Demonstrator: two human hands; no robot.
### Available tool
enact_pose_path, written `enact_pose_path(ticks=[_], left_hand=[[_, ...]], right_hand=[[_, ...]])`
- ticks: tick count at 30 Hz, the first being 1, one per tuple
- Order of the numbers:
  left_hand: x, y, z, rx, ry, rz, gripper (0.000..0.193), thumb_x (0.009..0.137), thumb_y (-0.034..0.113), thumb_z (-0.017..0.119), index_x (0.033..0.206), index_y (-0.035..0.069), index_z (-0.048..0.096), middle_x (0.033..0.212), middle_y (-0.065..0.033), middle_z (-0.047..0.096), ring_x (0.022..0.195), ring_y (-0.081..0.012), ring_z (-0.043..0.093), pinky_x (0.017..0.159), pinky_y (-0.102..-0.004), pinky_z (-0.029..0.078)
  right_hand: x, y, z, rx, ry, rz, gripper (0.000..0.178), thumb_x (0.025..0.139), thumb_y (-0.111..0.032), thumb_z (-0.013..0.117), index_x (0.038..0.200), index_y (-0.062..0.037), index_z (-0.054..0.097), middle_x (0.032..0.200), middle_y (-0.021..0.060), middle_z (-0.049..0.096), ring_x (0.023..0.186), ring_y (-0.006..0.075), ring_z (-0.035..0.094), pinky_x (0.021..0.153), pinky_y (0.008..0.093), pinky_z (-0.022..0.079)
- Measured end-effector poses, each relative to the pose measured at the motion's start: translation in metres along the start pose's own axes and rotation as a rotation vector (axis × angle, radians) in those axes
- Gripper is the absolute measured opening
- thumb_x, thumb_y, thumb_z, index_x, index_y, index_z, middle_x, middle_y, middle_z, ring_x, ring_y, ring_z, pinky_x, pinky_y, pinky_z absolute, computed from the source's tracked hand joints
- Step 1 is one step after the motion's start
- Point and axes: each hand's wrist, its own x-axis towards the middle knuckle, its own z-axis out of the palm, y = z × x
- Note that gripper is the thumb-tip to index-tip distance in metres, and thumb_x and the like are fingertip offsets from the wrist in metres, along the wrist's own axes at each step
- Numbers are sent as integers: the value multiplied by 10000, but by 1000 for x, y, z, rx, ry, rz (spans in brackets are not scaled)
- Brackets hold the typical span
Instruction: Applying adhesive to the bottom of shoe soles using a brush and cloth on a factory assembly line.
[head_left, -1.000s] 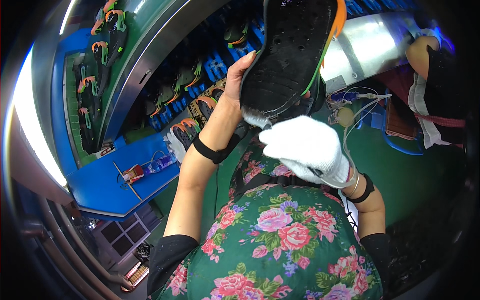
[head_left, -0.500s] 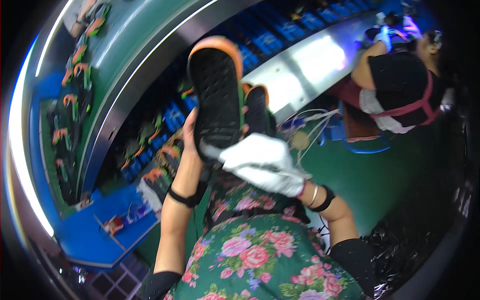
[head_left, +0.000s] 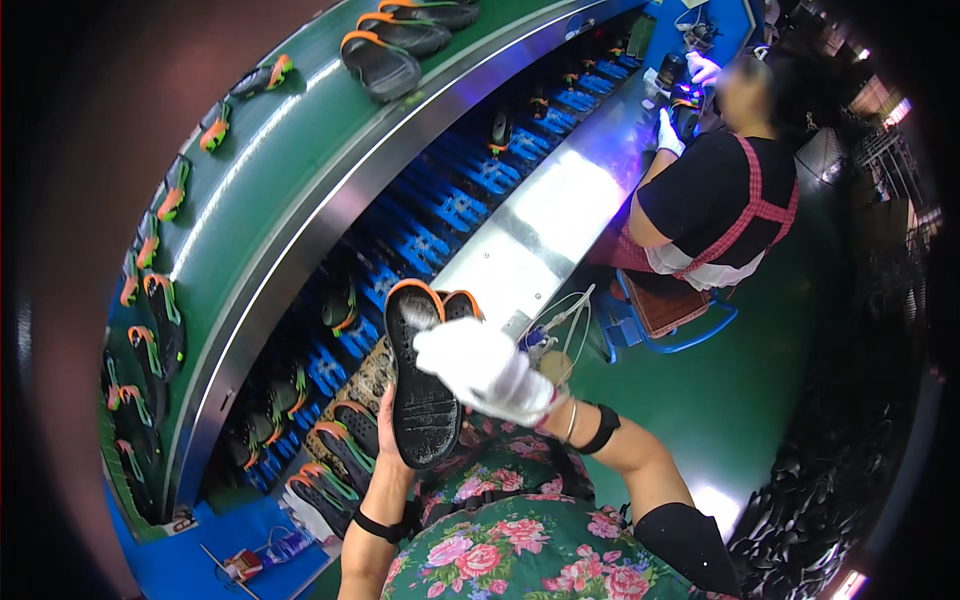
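Black sole (head_left: 424, 410), orange-edged at its far end, held near the middle of the scene above the apron's far edge, face upward; left hand (head_left: 386, 425), bare, grasping it by the left edge, its other fingers hidden behind; right hand (head_left: 485, 372), white-gloved, curled around a brush (head_left: 420, 315), handle mostly hidden, pale bristles blurred over the far part; second sole (head_left: 463, 303), one, just behind and to the right, largely covered, whether gripped I cannot tell.

Surroundings: floral apron (head_left: 515, 555), green, worn by the holder; green conveyor (head_left: 255, 190), left and far, bearing black footwear with orange and green trim; blue racks (head_left: 461, 208), in a row beside it; metal ledge (head_left: 520, 245), shiny, beyond the hands; co-worker (head_left: 715, 195), far right, black-sleeved, white-gloved, handling a dark item under violet light; blue table (head_left: 180, 565), near left, carrying a bottle (head_left: 289, 546).
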Motion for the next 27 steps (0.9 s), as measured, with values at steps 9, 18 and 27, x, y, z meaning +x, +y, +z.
enact_pose_path(ticks=[9,18,27], left_hand=[[45,11,-19,190,98,178,632,1005,528,466,1374,21,547,1326,-216,614,1185,-376,612,1071,-524,453],[145,-29,-26,325,85,-183,554,985,455,555,1318,13,583,1214,-184,678,1087,-403,663,1003,-525,511],[225,-41,-99,372,373,-109,455,980,443,605,1248,81,668,1190,-78,708,993,-251,691,897,-432,549]], right_hand=[[-30,-38,-40,898,68,779,202,810,20,734,1009,18,763,1027,112,757,930,172,715,862,297,559],[-89,-24,-70,937,422,1024,216,793,89,649,970,36,761,1025,157,750,852,169,692,747,271,548],[-98,-13,-79,1105,656,1018,180,775,130,623,882,33,729,1036,211,733,823,227,698,723,309,559]])
